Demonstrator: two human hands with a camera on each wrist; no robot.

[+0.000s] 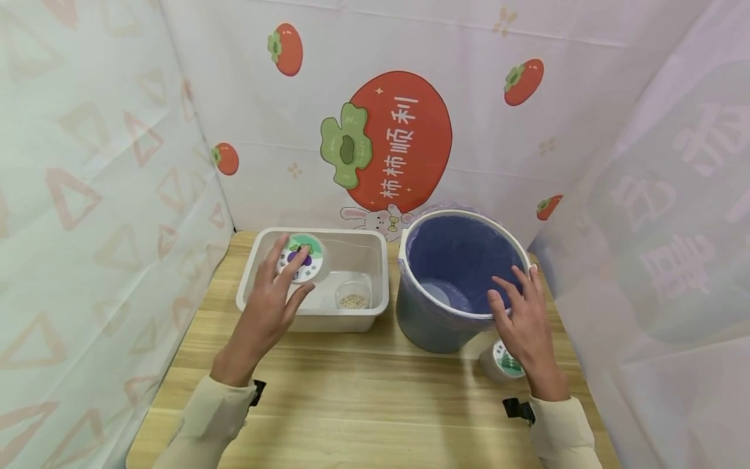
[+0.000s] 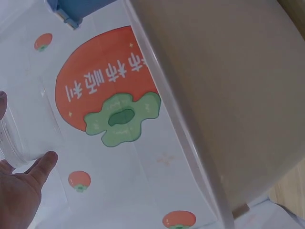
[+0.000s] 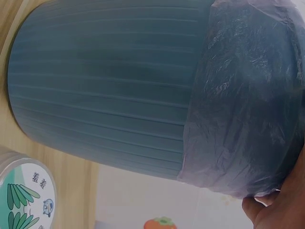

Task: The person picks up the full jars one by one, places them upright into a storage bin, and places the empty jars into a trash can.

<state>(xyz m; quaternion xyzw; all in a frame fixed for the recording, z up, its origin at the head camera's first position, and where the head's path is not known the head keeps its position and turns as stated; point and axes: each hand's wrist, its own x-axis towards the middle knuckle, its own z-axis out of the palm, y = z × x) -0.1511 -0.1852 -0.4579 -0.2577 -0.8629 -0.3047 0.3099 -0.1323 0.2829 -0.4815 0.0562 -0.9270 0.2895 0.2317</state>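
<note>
My left hand point(image 1: 266, 309) grips a clear plastic jar point(image 2: 31, 124) over the left end of a whitish rectangular tub point(image 1: 334, 317). The jar's round lid point(image 1: 316, 257) has a purple vegetable picture on green and white. In the left wrist view, fingers show around the clear wall. My right hand point(image 1: 523, 322) is at the right rim of a blue bin point(image 1: 430, 335), its fingers spread over the opening. A thin translucent liner point(image 3: 238, 105) is folded over the bin's rim. Inside the tub stands a clear container point(image 1: 353, 299) with small beige pieces at its bottom.
A jar point(image 1: 506, 359) with a green and white labelled lid stands on the wooden table point(image 1: 363, 404), right of the bin and partly under my right forearm. A pale roundish patch point(image 1: 436, 293) shows inside the bin. Printed cloth walls point(image 1: 469, 39) enclose the back and sides.
</note>
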